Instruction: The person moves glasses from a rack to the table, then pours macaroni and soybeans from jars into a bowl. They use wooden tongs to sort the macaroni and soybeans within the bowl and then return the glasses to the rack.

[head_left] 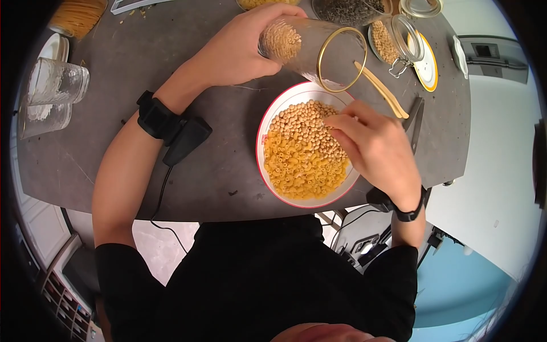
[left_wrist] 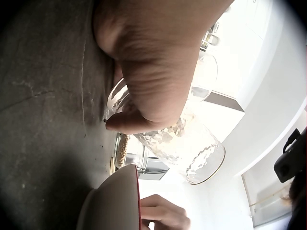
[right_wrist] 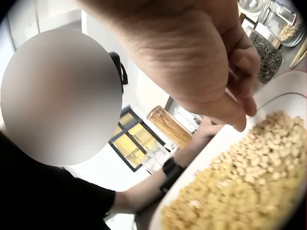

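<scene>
In the head view my left hand (head_left: 242, 48) grips the base of a tilted glass jar (head_left: 319, 48) with a gold rim and some soybeans at its bottom; its mouth faces right. The left wrist view shows the thumb against the same jar (left_wrist: 192, 153). Below it stands a red-rimmed white bowl (head_left: 261, 171), soybeans (head_left: 305, 122) in the far part and short yellow pasta (head_left: 302, 171) in the near part. My right hand (head_left: 379, 148) is over the bowl's right side, thumb and fingertips pinched together by the soybeans (right_wrist: 268, 148). Whether a bean is between them I cannot tell.
Wooden tongs (head_left: 382, 91) and a dark metal tool (head_left: 418, 122) lie right of the bowl. A clip-top jar of soybeans (head_left: 384, 43) and a jar of dark bits (head_left: 347, 10) stand behind. Glasses (head_left: 57, 82) are at the left, near a jar of spaghetti (head_left: 80, 17).
</scene>
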Available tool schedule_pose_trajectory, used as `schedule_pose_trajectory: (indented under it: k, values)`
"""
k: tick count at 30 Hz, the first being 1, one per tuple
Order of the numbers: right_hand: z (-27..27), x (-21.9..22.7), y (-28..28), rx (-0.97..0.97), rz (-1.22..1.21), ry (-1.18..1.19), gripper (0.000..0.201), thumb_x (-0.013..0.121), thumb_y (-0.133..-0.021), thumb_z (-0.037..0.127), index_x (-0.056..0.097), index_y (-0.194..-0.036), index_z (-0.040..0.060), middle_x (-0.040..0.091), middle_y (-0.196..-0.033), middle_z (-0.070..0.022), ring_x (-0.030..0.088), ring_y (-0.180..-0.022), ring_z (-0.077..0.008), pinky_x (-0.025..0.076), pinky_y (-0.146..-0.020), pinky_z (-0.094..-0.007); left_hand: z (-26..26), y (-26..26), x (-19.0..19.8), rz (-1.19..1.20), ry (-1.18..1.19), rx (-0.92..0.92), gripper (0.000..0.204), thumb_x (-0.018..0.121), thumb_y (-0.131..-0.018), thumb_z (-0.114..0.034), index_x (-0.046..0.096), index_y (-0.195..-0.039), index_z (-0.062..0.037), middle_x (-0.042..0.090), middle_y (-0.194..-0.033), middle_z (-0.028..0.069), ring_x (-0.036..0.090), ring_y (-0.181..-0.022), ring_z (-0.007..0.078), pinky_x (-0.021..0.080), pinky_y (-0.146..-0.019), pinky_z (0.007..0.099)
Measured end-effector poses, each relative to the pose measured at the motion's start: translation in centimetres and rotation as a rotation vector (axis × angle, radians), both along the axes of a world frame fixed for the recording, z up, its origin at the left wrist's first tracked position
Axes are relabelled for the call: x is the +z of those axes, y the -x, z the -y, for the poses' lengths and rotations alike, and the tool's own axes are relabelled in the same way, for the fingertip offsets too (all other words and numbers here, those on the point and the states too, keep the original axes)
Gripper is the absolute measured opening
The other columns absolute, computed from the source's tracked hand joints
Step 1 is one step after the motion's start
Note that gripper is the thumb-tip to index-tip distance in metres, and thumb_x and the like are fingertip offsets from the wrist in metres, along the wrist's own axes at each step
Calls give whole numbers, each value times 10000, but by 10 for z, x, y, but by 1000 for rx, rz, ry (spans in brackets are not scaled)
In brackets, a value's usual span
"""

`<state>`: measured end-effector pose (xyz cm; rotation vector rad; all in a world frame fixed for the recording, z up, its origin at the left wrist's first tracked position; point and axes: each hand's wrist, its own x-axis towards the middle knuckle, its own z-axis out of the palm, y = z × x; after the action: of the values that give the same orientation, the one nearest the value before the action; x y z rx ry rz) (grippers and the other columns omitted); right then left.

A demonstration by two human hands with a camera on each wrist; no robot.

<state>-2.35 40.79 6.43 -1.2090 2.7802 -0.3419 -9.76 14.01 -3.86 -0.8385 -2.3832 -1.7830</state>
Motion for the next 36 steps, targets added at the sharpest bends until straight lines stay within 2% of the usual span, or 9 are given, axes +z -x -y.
schedule_pose_trajectory:
  k: [6,13,19,21,23,29,33,35,36]
  values:
    - [-1,-21,0,40,-57,-60,204,689,-764,57,695,-968,63,644,-926,-77,708,-733,-280,587,-593,-388,0,0,-1,-8,-5,7,695,746,-728,16,542,-1390,-37,627,-1330,77,586,-1248,180,440,-1098,345]
    - [7,-21,0,40,-89,-106,63,676,-826,60,625,-855,39,625,-895,-93,700,-734,-285,579,-579,-402,-1,-1,0,21,-20,8,692,739,-729,19,543,-1390,-37,625,-1333,75,585,-1250,178,439,-1102,345]
    - [2,-2,-9,-36,42,39,110,722,-836,54,633,-896,31,620,-879,-104,680,-734,-305,544,-577,-427,2,0,-1,9,-3,-2,689,733,-734,21,539,-1393,-31,625,-1330,72,582,-1253,172,437,-1101,340]
    - [-1,1,-16,69,229,125,128,740,-835,64,644,-914,30,625,-872,-97,669,-715,-316,539,-595,-432,1,0,-1,19,-7,-13,688,732,-736,22,538,-1394,-31,625,-1329,72,582,-1252,171,437,-1100,340]
    - [-4,2,-21,47,245,120,141,753,-842,85,672,-946,35,635,-878,-91,664,-698,-317,542,-607,-424,1,0,-2,24,-43,-7,685,724,-737,29,541,-1393,-41,624,-1330,70,582,-1245,170,436,-1099,339]
    - [-23,1,-26,-118,140,117,167,760,-854,82,719,-1011,44,666,-871,-95,658,-663,-302,529,-594,-389,2,0,-2,-42,17,-17,683,789,-757,-4,544,-1393,-56,618,-1339,62,579,-1242,170,433,-1098,340]
    - [-50,4,-23,-389,121,233,70,745,-876,41,733,-932,0,672,-800,-109,641,-602,-233,495,-565,-333,0,0,-3,-65,2,-6,683,825,-766,-40,546,-1389,-57,619,-1334,57,579,-1237,166,440,-1088,344]
    - [-74,-5,-15,-489,-132,130,102,740,-882,41,737,-977,4,682,-796,-111,634,-584,-230,497,-560,-330,1,0,-2,-33,13,-18,677,835,-770,-51,548,-1384,-60,622,-1323,53,583,-1228,165,447,-1076,342]
    - [-80,-10,-12,-492,-133,133,102,740,-882,41,737,-977,4,682,-796,-111,634,-584,-230,497,-560,-330,1,0,-2,-34,15,-21,677,835,-770,-51,548,-1384,-60,622,-1323,53,583,-1228,165,447,-1076,342]
